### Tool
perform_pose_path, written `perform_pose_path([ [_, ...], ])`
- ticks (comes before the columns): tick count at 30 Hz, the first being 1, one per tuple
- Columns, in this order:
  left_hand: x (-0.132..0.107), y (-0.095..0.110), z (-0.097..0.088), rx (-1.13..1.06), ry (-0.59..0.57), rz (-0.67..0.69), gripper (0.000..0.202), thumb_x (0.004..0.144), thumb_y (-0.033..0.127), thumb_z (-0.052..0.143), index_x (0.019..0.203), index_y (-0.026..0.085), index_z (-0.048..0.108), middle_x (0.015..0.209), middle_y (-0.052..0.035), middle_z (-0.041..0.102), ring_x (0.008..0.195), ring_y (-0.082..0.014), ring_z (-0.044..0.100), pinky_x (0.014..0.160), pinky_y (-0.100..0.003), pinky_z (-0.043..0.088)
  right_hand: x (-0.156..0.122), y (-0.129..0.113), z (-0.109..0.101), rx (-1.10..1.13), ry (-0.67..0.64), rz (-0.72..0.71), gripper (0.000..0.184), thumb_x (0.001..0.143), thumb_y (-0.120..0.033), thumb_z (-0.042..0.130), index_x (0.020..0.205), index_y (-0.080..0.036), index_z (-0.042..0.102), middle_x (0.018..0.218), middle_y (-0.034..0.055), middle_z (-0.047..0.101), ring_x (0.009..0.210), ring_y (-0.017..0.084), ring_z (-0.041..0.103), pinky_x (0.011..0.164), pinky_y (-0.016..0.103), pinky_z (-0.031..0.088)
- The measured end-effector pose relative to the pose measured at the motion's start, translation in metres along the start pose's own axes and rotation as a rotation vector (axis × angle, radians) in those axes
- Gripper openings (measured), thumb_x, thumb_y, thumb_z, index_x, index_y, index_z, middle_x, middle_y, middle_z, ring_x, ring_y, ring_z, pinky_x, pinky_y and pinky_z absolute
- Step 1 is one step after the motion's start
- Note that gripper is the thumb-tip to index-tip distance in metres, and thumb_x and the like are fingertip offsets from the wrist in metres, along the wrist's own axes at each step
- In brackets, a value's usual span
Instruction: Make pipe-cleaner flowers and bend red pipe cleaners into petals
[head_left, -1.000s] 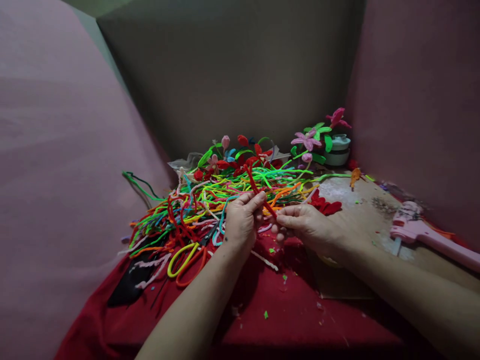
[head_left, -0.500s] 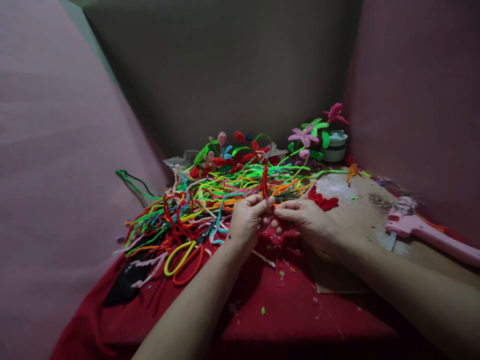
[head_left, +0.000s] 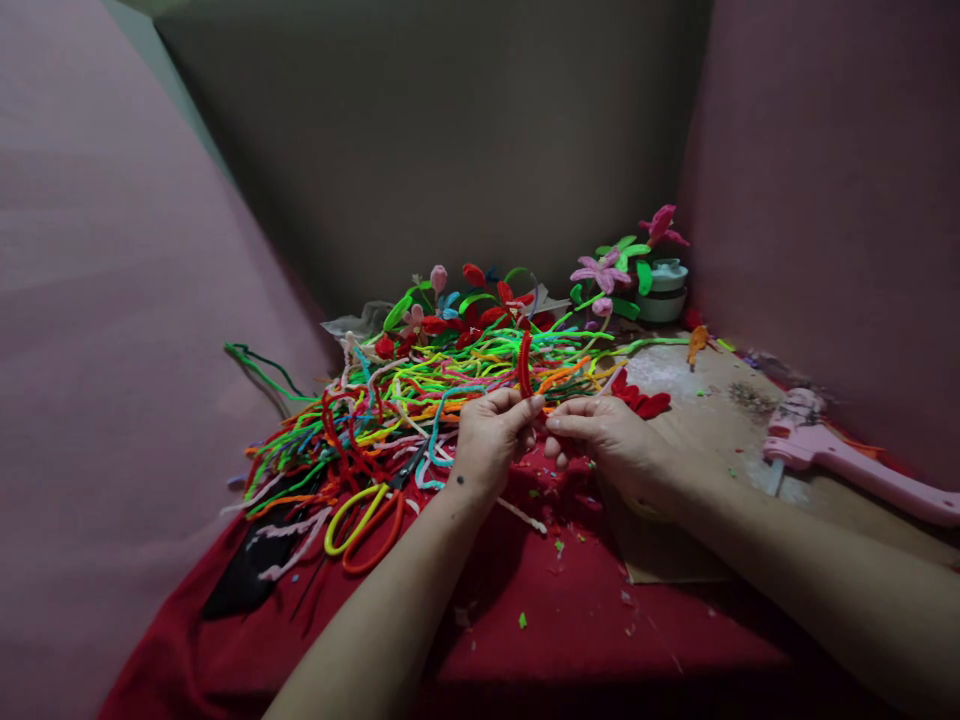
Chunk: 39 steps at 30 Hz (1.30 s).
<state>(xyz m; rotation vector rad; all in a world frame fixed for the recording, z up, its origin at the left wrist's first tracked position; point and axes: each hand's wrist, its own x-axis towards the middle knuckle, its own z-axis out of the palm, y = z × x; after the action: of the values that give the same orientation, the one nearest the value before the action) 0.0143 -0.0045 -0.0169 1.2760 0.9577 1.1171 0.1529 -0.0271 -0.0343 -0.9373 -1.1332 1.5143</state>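
Note:
A red pipe cleaner (head_left: 524, 362), bent into a narrow loop, stands upright from between the thumb and fingers of my left hand (head_left: 487, 440). Close beside it, my right hand (head_left: 611, 435) pinches at the lower end of the same pipe cleaner; the fingertips mostly hide that end. Behind both hands spreads a heap of loose pipe cleaners (head_left: 420, 385) in many colours. Red pipe-cleaner petals (head_left: 640, 396) lie just beyond my right hand. Scissors (head_left: 375, 530) with one yellow and one orange handle loop rest left of my left forearm.
A pink glue gun (head_left: 832, 447) lies on a brown board (head_left: 720, 430) at the right. Finished pipe-cleaner flowers (head_left: 600, 272) and a pale lidded pot (head_left: 664, 290) stand at the back. Small scraps dot the red cloth (head_left: 570, 640). A black flat item (head_left: 244, 575) lies at left.
The red loop's two strands, slightly apart before, now show as one narrower band as the loop has turned. Both hands keep their pinch, and the whole view has shifted slightly.

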Motion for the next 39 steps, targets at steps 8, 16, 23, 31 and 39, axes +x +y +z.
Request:
perform_pose_path([
  [8,-0.007,0.015,0.002,0.343,0.014,0.167,0.026,0.067,0.029,0.065,0.049,0.015,0.054,0.041,0.0039,0.046,0.038,-0.0055,0.037,0.040,-0.017,0.027,-0.001,-0.004,-0.001,0.022,0.055,0.083,0.013,0.067,-0.021,0.062,0.058,-0.012,0.059,0.053,0.0034,0.062,0.042,0.009,0.052,0.046,0.022,0.041],
  [16,-0.002,0.016,-0.018,1.171,-0.182,0.793,0.018,0.081,0.017,0.049,0.077,0.022,0.066,0.078,-0.0034,0.055,0.070,-0.0131,0.047,0.059,-0.022,0.033,-0.001,-0.012,-0.004,0.012,0.032,0.124,0.011,0.065,-0.017,0.061,0.055,-0.014,0.056,0.047,0.0008,0.058,0.038,0.007,0.047,0.044,0.022,0.037],
  [23,-0.018,0.034,-0.013,1.583,-0.245,1.025,0.018,0.086,0.020,0.044,0.077,0.018,0.060,0.080,-0.0056,0.059,0.077,-0.0181,0.046,0.070,-0.031,0.035,-0.001,-0.014,-0.007,-0.178,-0.119,0.044,0.013,0.064,-0.018,0.056,0.051,-0.015,0.054,0.045,0.0001,0.055,0.041,0.009,0.045,0.045,0.024,0.033],
  [31,-0.014,0.028,-0.013,0.844,-0.268,0.217,0.013,0.067,0.016,0.054,0.054,0.016,0.054,0.048,0.0015,0.044,0.046,-0.0090,0.034,0.047,-0.023,0.025,-0.010,-0.004,0.000,-0.954,0.005,-0.519,0.014,0.075,-0.014,0.047,0.065,-0.017,0.057,0.058,0.0008,0.054,0.056,0.012,0.046,0.056,0.025,0.034],
  [39,-0.010,0.027,-0.012,-0.187,-0.461,-0.422,0.023,0.059,0.024,0.064,0.049,0.014,0.046,0.042,0.0063,0.033,0.038,-0.0028,0.024,0.040,-0.019,0.020,-0.024,-0.011,0.003,-1.062,0.146,-0.981,0.017,0.083,-0.013,0.043,0.073,-0.016,0.057,0.064,0.0059,0.055,0.062,0.015,0.049,0.061,0.029,0.039],
])
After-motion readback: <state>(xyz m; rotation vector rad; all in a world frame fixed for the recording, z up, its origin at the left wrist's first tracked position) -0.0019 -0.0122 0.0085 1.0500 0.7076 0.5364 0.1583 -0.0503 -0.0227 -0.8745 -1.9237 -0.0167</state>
